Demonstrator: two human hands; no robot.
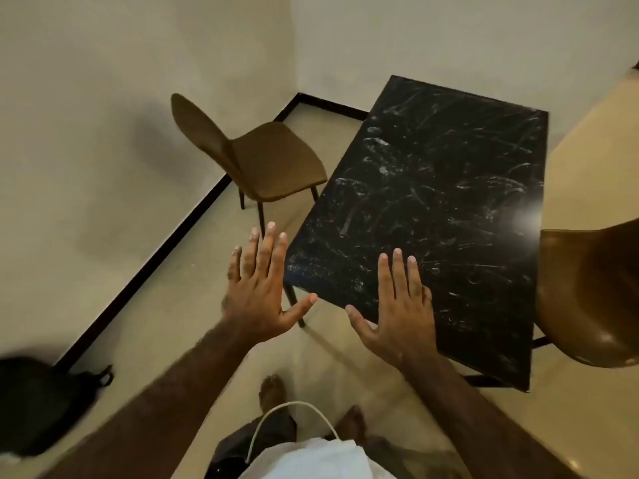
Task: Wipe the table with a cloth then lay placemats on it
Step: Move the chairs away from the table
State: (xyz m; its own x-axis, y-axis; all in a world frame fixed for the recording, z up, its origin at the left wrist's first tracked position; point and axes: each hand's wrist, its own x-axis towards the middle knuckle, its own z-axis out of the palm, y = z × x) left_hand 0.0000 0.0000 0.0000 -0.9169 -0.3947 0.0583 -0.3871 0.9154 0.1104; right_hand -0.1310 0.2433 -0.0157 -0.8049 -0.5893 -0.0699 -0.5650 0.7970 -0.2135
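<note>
A black marble-patterned table (pixel 432 188) with white veins stands in front of me, reaching toward the far wall. My left hand (pixel 264 283) is held out flat with fingers spread, over the floor just left of the table's near corner. My right hand (pixel 397 305) is also flat with straight fingers, over the table's near left edge. Both hands hold nothing. No cloth or placemat is in view.
A brown chair (pixel 262 157) stands left of the table near the wall corner. Another brown chair (pixel 587 295) is at the table's right side. A black bag (pixel 38 406) lies on the floor at the lower left. My bare feet (pixel 273 392) stand on the beige floor.
</note>
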